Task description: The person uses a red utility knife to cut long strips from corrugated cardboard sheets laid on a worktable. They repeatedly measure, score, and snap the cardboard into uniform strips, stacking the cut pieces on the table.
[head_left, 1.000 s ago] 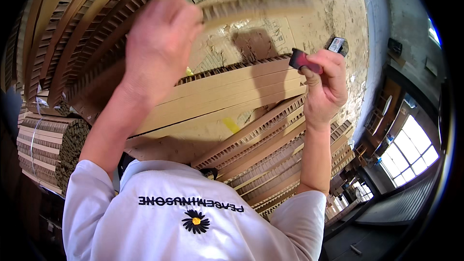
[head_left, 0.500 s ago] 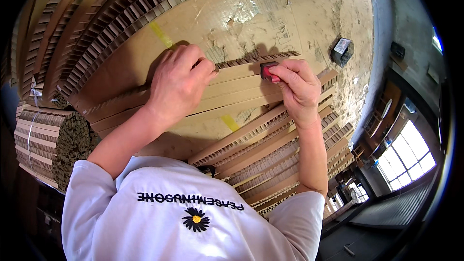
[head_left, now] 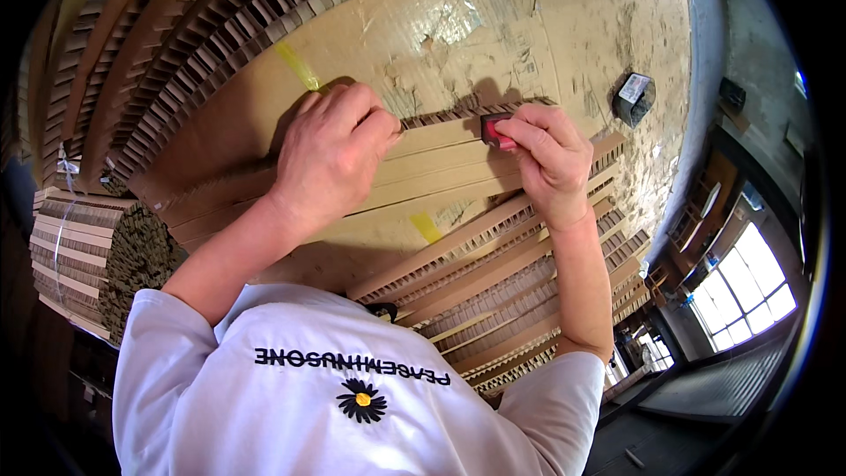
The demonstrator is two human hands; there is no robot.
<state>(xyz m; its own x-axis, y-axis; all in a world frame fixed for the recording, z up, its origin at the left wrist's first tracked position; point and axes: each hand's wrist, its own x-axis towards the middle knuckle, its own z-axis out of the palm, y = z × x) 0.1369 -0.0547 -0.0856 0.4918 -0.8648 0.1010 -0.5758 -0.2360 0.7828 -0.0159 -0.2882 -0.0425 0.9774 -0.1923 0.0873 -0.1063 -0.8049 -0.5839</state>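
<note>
I see the left hand (head_left: 335, 145), fingers curled, on the cardboard strips (head_left: 441, 169); can't tell its grip. Right hand (head_left: 553, 163) pinches a small red-and-black tool (head_left: 499, 130) at the far strip. I also get a dark labelled block (head_left: 633, 107) right, tied honeycomb bundle (head_left: 75, 251) left, bright window (head_left: 749, 278) far right.

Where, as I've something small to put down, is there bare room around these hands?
Bare cardboard lies beyond the left hand and right hand, between the far strips and dark block. Near strips crowd beside the right forearm; upper left is packed.
</note>
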